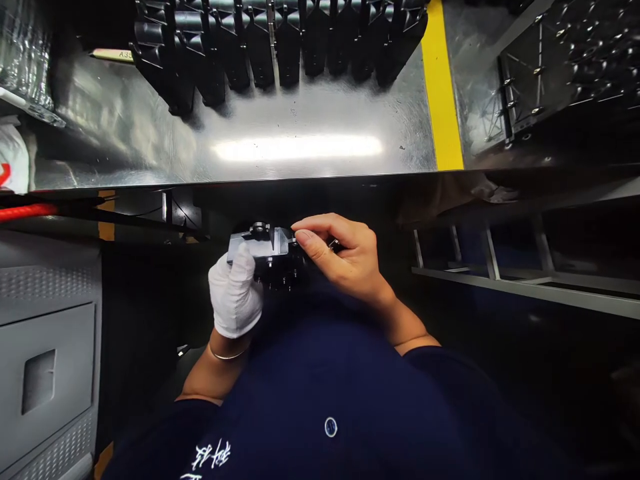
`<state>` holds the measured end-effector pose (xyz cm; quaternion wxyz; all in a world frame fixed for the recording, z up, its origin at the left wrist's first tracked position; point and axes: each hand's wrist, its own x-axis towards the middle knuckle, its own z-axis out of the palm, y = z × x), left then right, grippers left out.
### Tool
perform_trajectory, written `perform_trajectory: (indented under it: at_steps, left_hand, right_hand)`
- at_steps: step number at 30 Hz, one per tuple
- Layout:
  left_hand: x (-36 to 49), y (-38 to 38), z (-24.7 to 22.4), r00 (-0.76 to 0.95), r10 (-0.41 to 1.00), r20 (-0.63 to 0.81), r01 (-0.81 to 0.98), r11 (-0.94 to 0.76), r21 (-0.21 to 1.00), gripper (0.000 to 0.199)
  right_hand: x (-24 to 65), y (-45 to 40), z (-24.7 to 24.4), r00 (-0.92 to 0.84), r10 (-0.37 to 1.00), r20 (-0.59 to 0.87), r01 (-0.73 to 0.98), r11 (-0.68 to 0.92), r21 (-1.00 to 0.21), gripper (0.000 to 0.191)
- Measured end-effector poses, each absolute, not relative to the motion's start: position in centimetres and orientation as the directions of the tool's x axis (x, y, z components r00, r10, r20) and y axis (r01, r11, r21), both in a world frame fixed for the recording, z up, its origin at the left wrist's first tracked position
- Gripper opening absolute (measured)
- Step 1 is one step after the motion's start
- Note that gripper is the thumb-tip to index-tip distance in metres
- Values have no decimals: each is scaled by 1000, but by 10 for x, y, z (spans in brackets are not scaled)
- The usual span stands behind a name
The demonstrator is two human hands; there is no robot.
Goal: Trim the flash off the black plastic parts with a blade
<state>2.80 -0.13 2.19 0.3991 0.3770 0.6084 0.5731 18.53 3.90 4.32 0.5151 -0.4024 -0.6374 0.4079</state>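
Note:
My left hand (235, 293), in a white glove, grips a glossy black moulded part (277, 270) in front of my body. Its thumb lies over the part's flat upper face, which reflects light. My right hand (345, 250) is bare, with thumb and forefinger pinched together at the part's right end. What sits between those fingertips is too small to make out. The other fingers of that hand are curled in. The underside of the black part is dark and partly hidden.
A metal bench (310, 120) runs ahead, with a row of similar black parts (287, 47) along its back. Yellow tape (443, 87) crosses it at right. More black parts (605, 53) lie far right. A grey machine panel (47, 347) stands left, a metal frame (525, 287) right.

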Motion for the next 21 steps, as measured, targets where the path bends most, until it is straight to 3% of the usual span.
perform_trajectory:
  at_steps: [6, 14, 21]
  left_hand:
    - [28, 0, 18, -416, 910, -7, -65, -22, 998, 37]
    - [26, 0, 18, -455, 889, 58, 43, -43, 998, 38]
    - [29, -2, 25, -436, 897, -71, -6, 77, 997, 38]
  right_hand:
    - [186, 39, 41, -154, 941, 301, 110, 319, -942, 10]
    - [185, 40, 39, -192, 926, 326, 97, 348, -932, 10]
    - [186, 40, 40, -268, 897, 352, 74, 384, -920, 10]
